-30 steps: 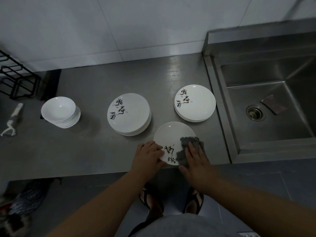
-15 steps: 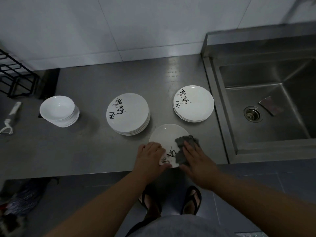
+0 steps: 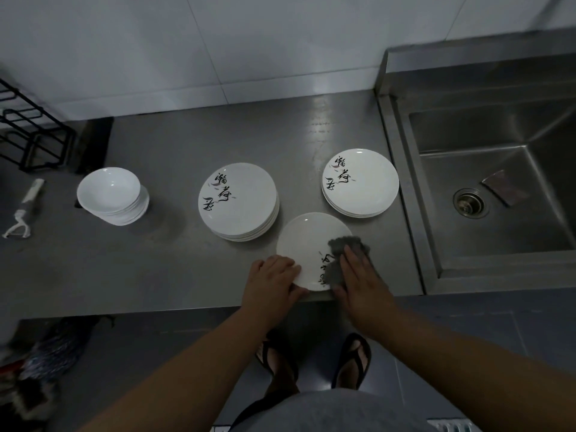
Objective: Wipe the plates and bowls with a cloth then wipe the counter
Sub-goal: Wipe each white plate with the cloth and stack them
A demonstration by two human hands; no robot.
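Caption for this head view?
Right hand presses a grey cloth on a plate while left hand holds its rim.

Left hand (image 3: 274,280) curled, gripping; right hand (image 3: 363,277) flat, pressing.

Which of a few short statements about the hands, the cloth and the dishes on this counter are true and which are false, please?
1. The right hand presses a grey cloth onto the single plate. True.
2. The left hand hangs free and touches nothing. False: it holds the single plate's near left rim.
3. Two stacks of plates, the middle stack and the right stack, stand behind the single plate. True.
4. The grey cloth lies in the sink. False: it lies on the single plate, under the right hand.
5. The stack of bowls stands far to the left, apart from both hands. True.
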